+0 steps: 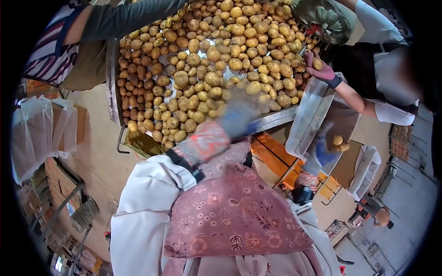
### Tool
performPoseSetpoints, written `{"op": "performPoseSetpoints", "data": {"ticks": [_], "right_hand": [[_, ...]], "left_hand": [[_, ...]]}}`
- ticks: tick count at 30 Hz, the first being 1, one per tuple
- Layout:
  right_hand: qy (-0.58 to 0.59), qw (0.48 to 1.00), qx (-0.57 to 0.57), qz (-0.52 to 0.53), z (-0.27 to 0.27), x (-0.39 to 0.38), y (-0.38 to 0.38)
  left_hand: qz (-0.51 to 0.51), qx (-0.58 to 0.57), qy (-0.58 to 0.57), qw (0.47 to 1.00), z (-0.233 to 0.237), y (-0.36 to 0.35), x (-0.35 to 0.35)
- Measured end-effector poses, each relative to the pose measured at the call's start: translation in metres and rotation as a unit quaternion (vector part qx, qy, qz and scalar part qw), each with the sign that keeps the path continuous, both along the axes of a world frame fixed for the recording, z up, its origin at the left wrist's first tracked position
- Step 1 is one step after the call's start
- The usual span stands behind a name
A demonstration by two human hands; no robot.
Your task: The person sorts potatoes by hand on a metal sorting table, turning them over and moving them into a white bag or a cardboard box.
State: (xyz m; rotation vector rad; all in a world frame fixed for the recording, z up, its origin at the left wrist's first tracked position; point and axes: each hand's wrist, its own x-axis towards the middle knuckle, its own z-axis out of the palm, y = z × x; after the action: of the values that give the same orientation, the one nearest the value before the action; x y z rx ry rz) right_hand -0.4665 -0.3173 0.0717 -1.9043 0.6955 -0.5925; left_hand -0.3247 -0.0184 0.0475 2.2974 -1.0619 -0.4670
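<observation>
Gloved Hands Blur at a Desk Heaped With Potatoes

Potatoes (212, 78) cover a metal-edged desk (276, 118), the spread reaching from the left rim to the far right. Most are nearly round and point no particular way; the oblong ones lie with their long axes at mixed angles. The wearer's left hand (239, 115), in a gray-and-blue glove, is over the near edge of the spread, too blurred to tell how far open it is or whether it has hold of a potato. The right hand (322, 149), also gloved and blurred, is to the right, beyond the desk's near edge and beside a plastic-lined box (309, 117). A few loose potatoes (338, 140) show just right of its fingers; its opening and any grip cannot be told. At far right, a co-worker's pink-gloved hand (321, 71) has its fingers at a potato (317, 63), near a green sack (328, 20). At far left, another person's dark sleeve (131, 19) extends over the desk.
</observation>
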Motion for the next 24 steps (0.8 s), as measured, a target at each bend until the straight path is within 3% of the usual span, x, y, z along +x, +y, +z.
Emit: {"op": "performPoseSetpoints", "data": {"ticks": [1, 2, 3, 4, 5, 6, 7, 8, 9, 10, 12, 13, 15, 16, 18, 20, 22, 24], "right_hand": [[-0.178, 0.904, 0.389, 0.015, -0.029, 0.011, 0.004], [-0.321, 0.633, 0.704, 0.022, -0.052, 0.026, 0.014], [-0.187, 0.658, 0.708, 0.174, -0.067, 0.047, 0.040], [0.007, 0.838, 0.514, 0.184, -0.056, 0.086, 0.094], [0.203, 0.927, 0.263, 0.174, -0.041, 0.121, 0.148], [0.255, 0.895, 0.254, 0.265, -0.059, 0.126, 0.174], [0.202, 0.855, -0.178, 0.443, -0.059, 0.148, 0.196], [0.224, 0.784, -0.362, 0.452, -0.073, 0.151, 0.218], [0.426, 0.696, -0.360, 0.453, -0.088, 0.175, 0.245], [0.426, 0.697, -0.360, 0.451, -0.093, 0.179, 0.262], [0.351, 0.526, -0.568, 0.527, -0.100, 0.182, 0.285], [0.351, 0.526, -0.567, 0.528, -0.109, 0.179, 0.293], [0.298, 0.597, -0.509, 0.543, -0.129, 0.169, 0.303], [0.299, 0.597, -0.507, 0.544, -0.113, 0.169, 0.296], [0.253, 0.744, -0.157, 0.598, -0.078, 0.170, 0.259], [0.109, 0.873, -0.130, 0.456, -0.061, 0.164, 0.207], [0.147, 0.815, -0.397, 0.395, -0.055, 0.163, 0.157], [0.217, 0.790, -0.415, 0.396, -0.066, 0.155, 0.155]], "left_hand": [[0.162, 0.084, -0.120, 0.976, -0.014, 0.029, -0.004], [0.256, 0.064, -0.218, 0.939, -0.056, 0.060, -0.009], [0.236, 0.036, -0.205, 0.949, -0.082, 0.095, -0.009], [0.212, 0.006, -0.191, 0.958, -0.097, 0.123, -0.008], [0.242, 0.033, -0.112, 0.963, -0.092, 0.136, -0.010], [0.271, 0.060, -0.033, 0.960, -0.085, 0.144, -0.013], [0.282, 0.053, -0.057, 0.956, -0.090, 0.154, -0.016], [0.299, 0.038, -0.031, 0.953, -0.084, 0.159, -0.015], [0.312, 0.050, -0.004, 0.949, -0.079, 0.166, -0.015], [0.325, 0.064, 0.023, 0.943, -0.075, 0.175, -0.017], [0.329, 0.070, 0.012, 0.942, -0.082, 0.200, -0.027], [0.334, 0.106, 0.022, 0.936, -0.081, 0.214, -0.035], [0.311, 0.198, -0.019, 0.929, -0.091, 0.242, -0.050], [0.309, 0.260, -0.022, 0.915, -0.087, 0.248, -0.055], [0.304, 0.322, -0.021, 0.896, -0.076, 0.246, -0.055], [0.342, 0.186, -0.139, 0.910, -0.056, 0.218, -0.042], [0.294, 0.053, -0.063, 0.952, -0.041, 0.178, -0.018], [0.232, 0.005, 0.023, 0.972, -0.076, 0.139, -0.007]]}}
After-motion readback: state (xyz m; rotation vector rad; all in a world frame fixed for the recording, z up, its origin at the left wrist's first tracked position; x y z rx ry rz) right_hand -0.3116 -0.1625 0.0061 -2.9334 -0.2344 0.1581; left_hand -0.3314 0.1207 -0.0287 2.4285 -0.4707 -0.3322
